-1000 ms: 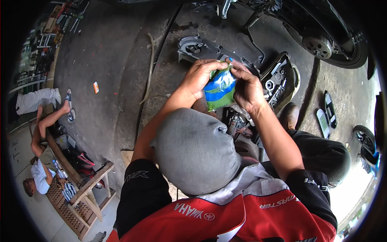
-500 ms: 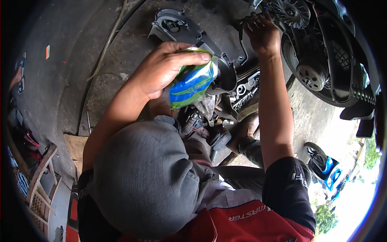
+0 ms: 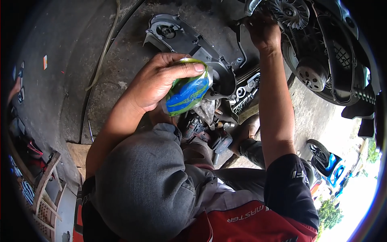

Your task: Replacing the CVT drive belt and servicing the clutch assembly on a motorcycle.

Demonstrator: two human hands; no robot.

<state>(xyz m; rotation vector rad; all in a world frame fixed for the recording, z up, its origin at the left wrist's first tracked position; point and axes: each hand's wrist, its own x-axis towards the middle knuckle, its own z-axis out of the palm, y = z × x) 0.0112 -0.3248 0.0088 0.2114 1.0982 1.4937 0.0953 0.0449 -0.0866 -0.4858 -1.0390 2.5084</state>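
My left hand [image 3: 155,80] is closed around a blue and green plastic packet [image 3: 187,94], thumb pressed along its upper edge. My right hand [image 3: 265,34] is stretched up to the open side of a scooter engine [image 3: 328,52], close to its finned fan wheel [image 3: 291,15]. Shadow and a metal part [image 3: 252,7] hide most of that hand's fingers. Lower on the engine shows a round drum with holes [image 3: 312,74]. Behind the packet, a long grey engine cover [image 3: 201,51] lies on the floor.
Sockets and wrenches sit in a tool case [image 3: 245,93] between my forearms. Cordless power tools [image 3: 195,128] lie nearer me beside a grey rag [image 3: 206,111]. A hose [image 3: 104,50] runs along the floor at left. A wooden chair [image 3: 42,183] stands at the left edge, a blue motorbike [image 3: 333,169] at the right.
The packet has come slightly lower and nearer me in my left hand. My right fingers, spread in sight before, have gone deeper into shadow by the fan wheel.
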